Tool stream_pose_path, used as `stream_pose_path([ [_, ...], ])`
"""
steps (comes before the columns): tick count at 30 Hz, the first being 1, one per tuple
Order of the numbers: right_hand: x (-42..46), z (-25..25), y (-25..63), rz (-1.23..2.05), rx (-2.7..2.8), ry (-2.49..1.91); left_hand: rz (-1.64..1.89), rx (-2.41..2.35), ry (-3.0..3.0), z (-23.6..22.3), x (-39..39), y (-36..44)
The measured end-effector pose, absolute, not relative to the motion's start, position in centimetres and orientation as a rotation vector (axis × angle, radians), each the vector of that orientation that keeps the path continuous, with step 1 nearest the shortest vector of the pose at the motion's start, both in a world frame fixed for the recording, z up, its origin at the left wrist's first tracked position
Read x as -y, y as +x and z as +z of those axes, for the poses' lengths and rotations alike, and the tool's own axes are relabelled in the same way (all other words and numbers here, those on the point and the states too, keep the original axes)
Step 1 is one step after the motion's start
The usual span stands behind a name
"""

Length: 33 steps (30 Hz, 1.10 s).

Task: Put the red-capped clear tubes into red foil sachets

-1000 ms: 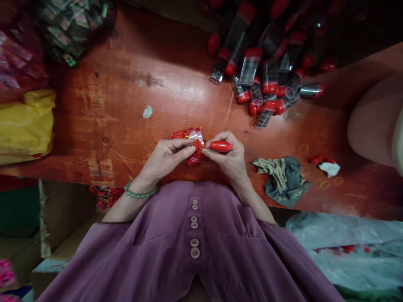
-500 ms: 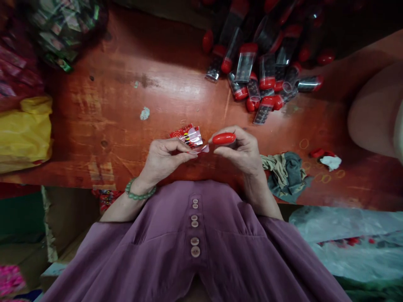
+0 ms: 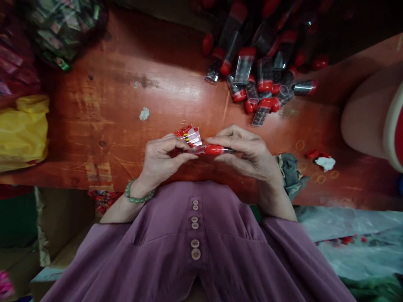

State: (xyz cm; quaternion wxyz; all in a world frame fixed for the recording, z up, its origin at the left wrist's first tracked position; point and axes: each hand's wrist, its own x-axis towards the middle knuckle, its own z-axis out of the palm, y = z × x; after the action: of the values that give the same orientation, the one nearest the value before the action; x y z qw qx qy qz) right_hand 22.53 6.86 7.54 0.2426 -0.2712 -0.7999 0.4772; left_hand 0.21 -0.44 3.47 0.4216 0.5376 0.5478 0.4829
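Observation:
My left hand, a green bead bracelet at its wrist, pinches a thin clear plastic sleeve between thumb and fingers. In my right hand is a small red-capped container, lying sideways with the cap pointing left. The cap meets the sleeve's right end; whether it is inside cannot be made out. Just beyond my left fingers lie red printed wrappers, partly hidden by that hand.
Many red-capped clear containers are heaped at the back right. A pale bucket stands at the right, near a grey-green cloth and rubber bands. Yellow plastic and a bag of green packets lie left.
My right hand has turned the container so its cap points left, bringing it against the sleeve. My right forearm has shifted right, covering part of the cloth. My left hand stays nearly in place.

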Motion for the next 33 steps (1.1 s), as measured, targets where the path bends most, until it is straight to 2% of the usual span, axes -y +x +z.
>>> stream_pose_path([
  [9, -7.9, 9.1, 22.2, 1.188, 2.770, -0.813, 1.246, -1.352, 1.591, 2.9, 0.7, 0.4],
  [14, -8.3, 8.5, 21.6, 1.214, 2.827, -0.818, 1.182, -1.356, 1.555, 2.5, 0.8, 0.3],
  [19, -8.9, 7.4, 21.2, 1.573, 2.512, -0.717, 1.076, -1.315, 1.372, 3.1, 0.5, 0.2],
  [25, -8.1, 5.7, 20.9, 2.029, 1.733, -1.017, 1.014, -1.130, 0.856, 3.4, 0.6, -0.1],
  [29, -6.9, 4.5, 20.4, 2.109, 1.332, -1.114, 1.029, -1.042, 0.625, 2.9, 0.9, 0.8],
  [33, -5.9, 3.6, 19.6, 2.106, 1.208, -1.106, 1.096, -1.139, 0.532, 2.7, 1.1, 2.6],
])
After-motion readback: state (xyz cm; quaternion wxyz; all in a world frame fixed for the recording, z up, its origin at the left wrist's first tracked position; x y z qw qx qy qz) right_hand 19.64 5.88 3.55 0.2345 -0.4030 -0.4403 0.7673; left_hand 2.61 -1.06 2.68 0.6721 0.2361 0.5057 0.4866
